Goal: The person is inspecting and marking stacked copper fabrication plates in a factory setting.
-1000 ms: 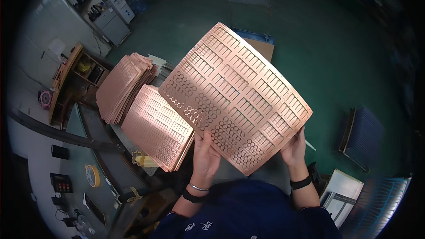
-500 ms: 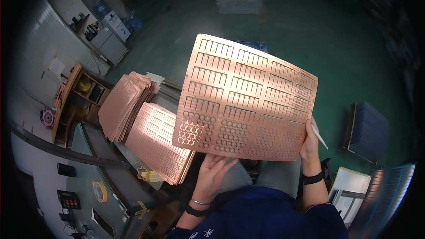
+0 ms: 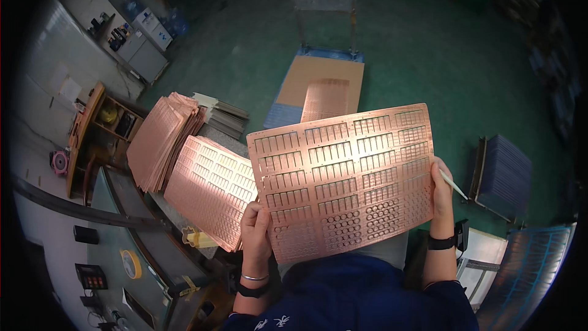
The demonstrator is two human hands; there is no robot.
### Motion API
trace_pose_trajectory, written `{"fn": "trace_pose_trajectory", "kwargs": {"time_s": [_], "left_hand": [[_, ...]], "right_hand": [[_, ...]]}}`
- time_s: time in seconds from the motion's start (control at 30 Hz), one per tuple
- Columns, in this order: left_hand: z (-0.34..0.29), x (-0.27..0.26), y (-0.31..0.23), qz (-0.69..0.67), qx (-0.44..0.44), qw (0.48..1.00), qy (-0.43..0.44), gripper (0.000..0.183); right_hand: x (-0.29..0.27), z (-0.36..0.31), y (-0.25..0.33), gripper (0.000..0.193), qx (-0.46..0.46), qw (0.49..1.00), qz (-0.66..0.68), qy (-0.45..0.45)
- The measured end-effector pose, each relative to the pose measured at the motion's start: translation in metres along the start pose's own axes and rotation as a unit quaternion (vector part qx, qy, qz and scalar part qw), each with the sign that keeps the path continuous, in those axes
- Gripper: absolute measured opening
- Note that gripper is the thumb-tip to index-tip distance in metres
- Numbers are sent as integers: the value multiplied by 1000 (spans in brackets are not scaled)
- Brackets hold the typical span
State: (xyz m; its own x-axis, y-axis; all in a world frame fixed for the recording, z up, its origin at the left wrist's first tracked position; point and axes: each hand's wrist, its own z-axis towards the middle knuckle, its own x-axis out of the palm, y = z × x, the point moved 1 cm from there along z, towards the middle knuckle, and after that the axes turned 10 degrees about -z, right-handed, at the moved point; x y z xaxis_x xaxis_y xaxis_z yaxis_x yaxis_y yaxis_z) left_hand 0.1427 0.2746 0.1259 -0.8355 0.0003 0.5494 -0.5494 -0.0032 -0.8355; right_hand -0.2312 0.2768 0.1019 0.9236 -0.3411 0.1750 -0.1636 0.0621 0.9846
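Copper sheet (image 3: 343, 178), both hands gripping edges

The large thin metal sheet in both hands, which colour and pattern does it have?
The copper-pink metal sheet shows rows of punched slots and small round holes, seen in the head view.

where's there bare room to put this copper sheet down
Bare green floor lies beyond the held copper sheet, right of the cart. The left side is crowded: two copper stacks and grey plates. Dark panels fill the right.
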Motion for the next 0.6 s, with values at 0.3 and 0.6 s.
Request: {"fn": "trace_pose_trajectory", "kwargs": {"time_s": [0.3, 0.6], "left_hand": [[-5, 6, 0, 57, 22, 997, -48, 14], [-8, 0, 0, 98, 17, 995, -30, 11]], "right_hand": [[-6, 4, -7, 32, -31, 996, -84, -15], [-2, 1, -3, 29, -78, 992, -97, -20]]}}
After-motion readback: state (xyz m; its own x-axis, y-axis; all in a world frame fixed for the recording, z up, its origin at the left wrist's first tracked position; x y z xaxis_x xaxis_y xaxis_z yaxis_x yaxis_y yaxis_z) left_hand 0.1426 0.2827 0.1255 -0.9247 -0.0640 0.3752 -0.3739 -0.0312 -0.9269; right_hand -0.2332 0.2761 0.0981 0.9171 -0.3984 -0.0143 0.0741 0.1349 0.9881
